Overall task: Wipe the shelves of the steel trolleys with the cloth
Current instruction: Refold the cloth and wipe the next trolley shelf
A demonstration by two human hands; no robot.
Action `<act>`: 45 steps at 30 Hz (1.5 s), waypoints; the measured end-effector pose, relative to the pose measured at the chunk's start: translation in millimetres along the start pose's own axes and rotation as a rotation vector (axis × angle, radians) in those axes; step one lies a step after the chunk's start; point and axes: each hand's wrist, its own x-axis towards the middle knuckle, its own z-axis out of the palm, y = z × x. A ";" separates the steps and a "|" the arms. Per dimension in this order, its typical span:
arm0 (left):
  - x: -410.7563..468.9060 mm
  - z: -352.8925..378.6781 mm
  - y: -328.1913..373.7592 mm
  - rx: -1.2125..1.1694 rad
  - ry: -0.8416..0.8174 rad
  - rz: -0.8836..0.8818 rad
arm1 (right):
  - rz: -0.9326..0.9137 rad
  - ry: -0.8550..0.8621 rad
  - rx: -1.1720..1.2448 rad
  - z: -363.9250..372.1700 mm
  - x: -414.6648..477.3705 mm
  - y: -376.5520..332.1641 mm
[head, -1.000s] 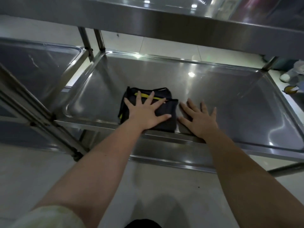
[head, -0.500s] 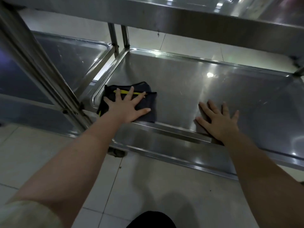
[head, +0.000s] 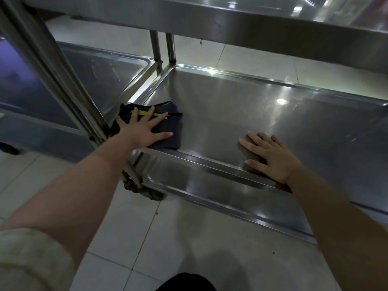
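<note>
Both lie flat, fingers straight: left hand (head: pixel 144 131) presses cloth (head: pixel 169 134) into the near-left corner of the shelf (head: pixel 231 106) (right hand (head: pixel 273 158), empty, braces its near edge); next, probably a rightward sweep.

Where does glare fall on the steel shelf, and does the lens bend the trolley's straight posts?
Head view: a bright light reflection lies on the shelf beyond the right hand, more highlights on the upper shelf; head view: the wide lens makes the posts lean rather than bend; head view: the dark cloth under the left hand shows little detail.
</note>
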 end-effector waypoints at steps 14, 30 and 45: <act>-13.1 20.9 79.6 -0.014 0.067 0.214 | 0.173 -0.012 0.068 1.1 -2.7 6.3; -73.0 45.8 211.4 0.054 0.019 0.385 | 0.452 0.533 0.902 2.9 -27.3 -5.0; -126.4 43.2 148.4 -0.151 0.757 0.794 | -0.054 0.808 0.375 -13.9 -81.7 -68.4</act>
